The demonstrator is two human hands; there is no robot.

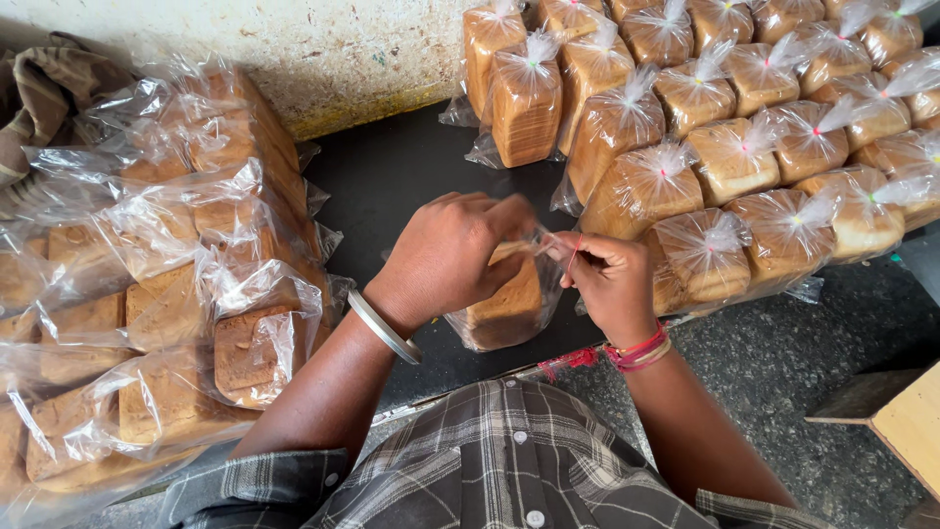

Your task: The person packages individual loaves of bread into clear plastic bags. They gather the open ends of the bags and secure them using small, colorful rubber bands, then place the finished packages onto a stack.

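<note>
At frame centre on the dark worktop [392, 186], the left hand [450, 257] is pinching the bagged loaf's [504, 309] gathered neck; the right hand [609, 279], just right, is gripping a thin tie [574, 253] beside it.

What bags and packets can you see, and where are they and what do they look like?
Bag in hands: middle of the dark table, clear plastic round a brown loaf, left hand and right hand gripping its top.
Tied bags: stacked at upper right, clear plastic, brown loaves, twisted tops with small coloured ties.
Open bags: piled at left, clear crinkly plastic, brown loaves, tops loose.
</note>
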